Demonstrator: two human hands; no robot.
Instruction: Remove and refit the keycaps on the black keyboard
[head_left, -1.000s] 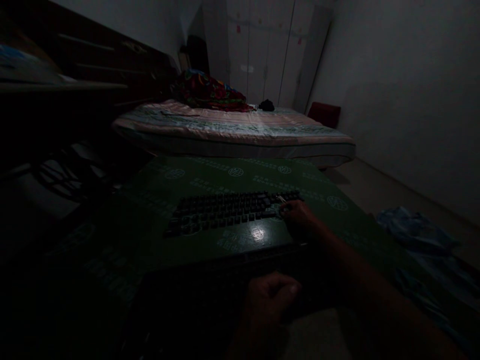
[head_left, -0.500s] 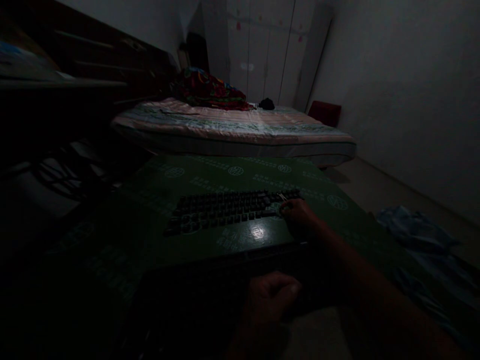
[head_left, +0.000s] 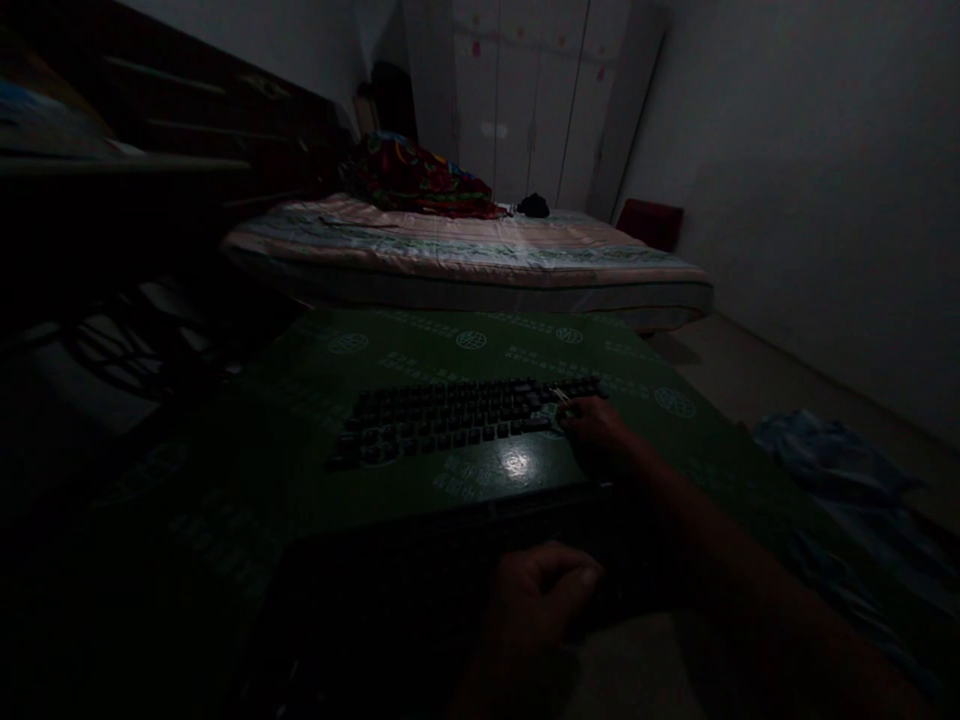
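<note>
The room is very dark. Black keycaps are laid out in rows on a green printed table top. My right hand rests at the right end of the rows, fingers pinched on a small thin pale tool. My left hand is low in the view near the table's front edge, fingers curled; what it holds, if anything, is hidden by the dark.
A bed with a striped sheet and a heap of colourful cloth stands behind the table. White wardrobe doors are at the back. Blue cloth lies on the floor at right. Dark shelving fills the left.
My right hand has shifted slightly up and left at the end of the keycap rows. The left hand has stayed put.
</note>
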